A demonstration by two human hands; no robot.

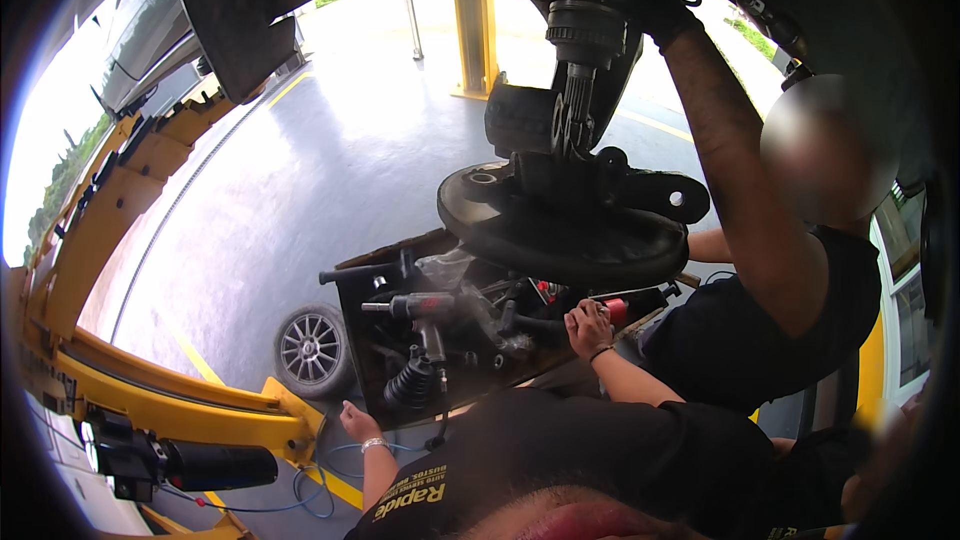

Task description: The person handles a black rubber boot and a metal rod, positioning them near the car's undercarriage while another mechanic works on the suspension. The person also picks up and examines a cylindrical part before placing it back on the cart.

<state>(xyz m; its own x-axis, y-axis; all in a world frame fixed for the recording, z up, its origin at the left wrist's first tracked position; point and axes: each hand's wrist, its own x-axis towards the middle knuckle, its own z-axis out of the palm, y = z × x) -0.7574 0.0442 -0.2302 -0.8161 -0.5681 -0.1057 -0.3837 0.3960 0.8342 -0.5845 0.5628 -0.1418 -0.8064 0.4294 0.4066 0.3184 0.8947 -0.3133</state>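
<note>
Reaching into the tool tray (350, 285) at centre frame, the right hand (588, 327) has its fingers clamped on a red-handled tool (612, 308), whose long axis runs roughly level, pointing toward the right of the frame. Lower left of centre, the left hand (358, 423) hangs beside the tray's near corner with fingers loosely apart, holding nothing. An impact wrench (420, 308) lies in the tray, its nose pointing left, below the hanging brake hub (565, 220).
</note>
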